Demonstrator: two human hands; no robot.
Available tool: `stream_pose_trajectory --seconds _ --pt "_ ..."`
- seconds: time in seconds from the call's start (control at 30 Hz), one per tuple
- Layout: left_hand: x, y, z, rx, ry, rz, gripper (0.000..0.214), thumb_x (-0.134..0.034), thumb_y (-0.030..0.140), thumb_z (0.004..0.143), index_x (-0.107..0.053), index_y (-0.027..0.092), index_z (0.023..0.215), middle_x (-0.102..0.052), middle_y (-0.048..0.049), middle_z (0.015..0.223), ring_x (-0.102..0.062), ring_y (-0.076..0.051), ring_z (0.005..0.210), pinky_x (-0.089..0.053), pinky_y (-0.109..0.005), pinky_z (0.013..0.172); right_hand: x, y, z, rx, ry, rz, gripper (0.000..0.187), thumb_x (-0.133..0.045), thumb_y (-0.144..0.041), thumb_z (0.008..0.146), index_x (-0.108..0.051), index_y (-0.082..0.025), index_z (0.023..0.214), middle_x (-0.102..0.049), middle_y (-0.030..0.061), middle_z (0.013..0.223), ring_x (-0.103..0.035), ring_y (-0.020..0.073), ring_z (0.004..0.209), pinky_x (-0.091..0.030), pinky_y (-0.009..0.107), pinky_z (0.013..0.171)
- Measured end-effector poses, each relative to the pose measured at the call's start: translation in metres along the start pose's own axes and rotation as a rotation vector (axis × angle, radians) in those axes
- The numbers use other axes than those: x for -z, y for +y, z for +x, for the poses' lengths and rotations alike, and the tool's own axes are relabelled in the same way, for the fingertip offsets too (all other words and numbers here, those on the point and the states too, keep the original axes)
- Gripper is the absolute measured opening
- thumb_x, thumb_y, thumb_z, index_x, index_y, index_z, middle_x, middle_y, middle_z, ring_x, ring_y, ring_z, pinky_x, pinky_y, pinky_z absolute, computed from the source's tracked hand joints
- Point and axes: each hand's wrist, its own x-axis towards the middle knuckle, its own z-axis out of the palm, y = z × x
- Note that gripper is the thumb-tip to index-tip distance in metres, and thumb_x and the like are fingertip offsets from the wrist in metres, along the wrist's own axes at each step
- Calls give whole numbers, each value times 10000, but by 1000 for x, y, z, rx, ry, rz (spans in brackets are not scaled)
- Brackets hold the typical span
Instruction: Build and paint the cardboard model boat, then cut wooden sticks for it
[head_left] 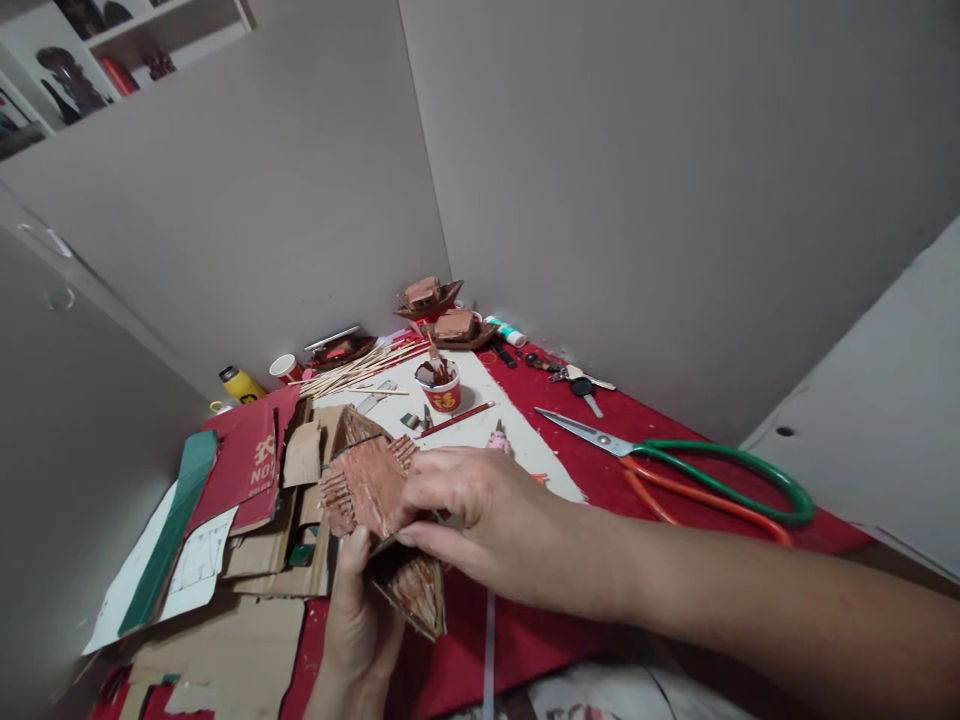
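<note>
A small brown model boat [367, 480] of cardboard, with ridged strips along its painted roof, is held up over the near part of the table. My left hand [358, 610] grips its hull from below, the thumb pressed against the near side. From the right, my right hand [469, 510] closes on the roof's right edge, thumb below and fingers on top. Part of the hull is hidden behind my fingers. Just beyond stands a red paper cup [442, 392] with brown paint and a brush in it.
Large scissors [626, 448] with green and orange handles lie at right, near some keys [586, 388]. Cut cardboard pieces [255, 610] are piled at left. Farther back are thin wooden sticks [360, 367], two finished-looking model boats [457, 328] and a yellow bottle [241, 384].
</note>
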Motion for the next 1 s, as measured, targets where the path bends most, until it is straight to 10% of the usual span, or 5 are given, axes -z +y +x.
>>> stream_pose_trajectory --seconds 0.73,1.0 --pt "9 -3 -2 -34 -25 77 343 -749 347 723 -735 264 1056 -751 -24 1045 -643 -257 1073 -424 -383 1041 16 -9 17 -195 -206 0 84 -646 -93 777 -653 -169 743 -667 -16 745 -565 109 698 -359 214 613" --pt "0 1 0 -20 -77 77 65 -737 261 730 -772 239 780 -761 24 797 -693 -140 724 -541 -231 808 13 -7 21 -199 -216 -16 82 -637 -98 773 -662 -174 755 -668 -17 757 -563 109 704 -349 219 609"
